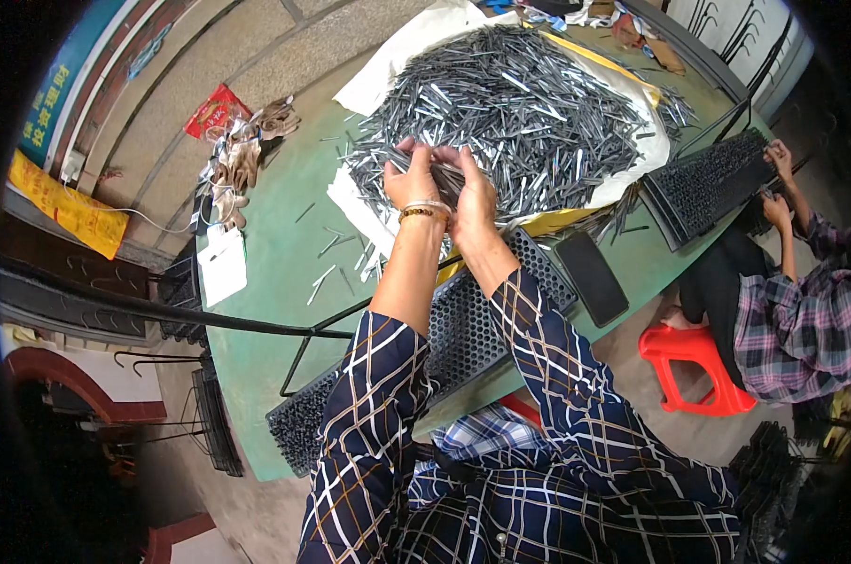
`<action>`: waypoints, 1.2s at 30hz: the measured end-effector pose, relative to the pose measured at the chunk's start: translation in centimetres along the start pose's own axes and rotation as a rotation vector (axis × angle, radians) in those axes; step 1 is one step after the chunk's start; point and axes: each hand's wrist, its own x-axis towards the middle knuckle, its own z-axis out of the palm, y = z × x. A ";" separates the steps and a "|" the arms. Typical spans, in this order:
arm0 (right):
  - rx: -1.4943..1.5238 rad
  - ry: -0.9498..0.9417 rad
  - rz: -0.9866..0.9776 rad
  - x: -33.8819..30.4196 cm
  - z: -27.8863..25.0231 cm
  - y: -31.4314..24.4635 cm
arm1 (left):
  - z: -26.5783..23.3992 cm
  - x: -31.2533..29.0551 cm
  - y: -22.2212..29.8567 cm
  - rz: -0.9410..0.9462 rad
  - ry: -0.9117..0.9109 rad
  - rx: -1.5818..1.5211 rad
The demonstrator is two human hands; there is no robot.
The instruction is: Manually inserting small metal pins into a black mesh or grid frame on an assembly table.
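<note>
My left hand point(414, 184) and my right hand point(474, 195) are cupped together at the near edge of a big heap of thin grey metal pieces point(529, 113). A bunch of these slim pieces point(447, 180) lies between my palms, with the fingers curled round it. Part of the bunch is hidden by my hands. The heap rests on a white sheet point(376, 77) with yellow edges. Below my forearms, a black tray full of holes point(472, 324) lies on the green table point(275, 244); its left end is densely filled with dark pieces.
A black phone point(592, 278) lies right of the tray. At the right, another person's hands point(776, 183) are at a second black tray point(705, 186); a red stool point(693, 367) stands there. Gloves point(242, 155) and white paper point(223, 265) lie left. A black rod point(162, 308) crosses the left side.
</note>
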 end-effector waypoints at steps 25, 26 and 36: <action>0.354 -0.047 0.351 2.9 -0.2 1.1 | 1.5 0.3 1.7 0.089 -0.225 0.131; 0.333 -0.036 0.308 3.2 -0.5 1.1 | 1.5 -0.2 2.1 -0.052 -0.218 0.021; 0.091 0.243 0.102 3.0 -0.7 0.5 | -1.2 -1.2 -0.8 -0.007 -0.341 0.365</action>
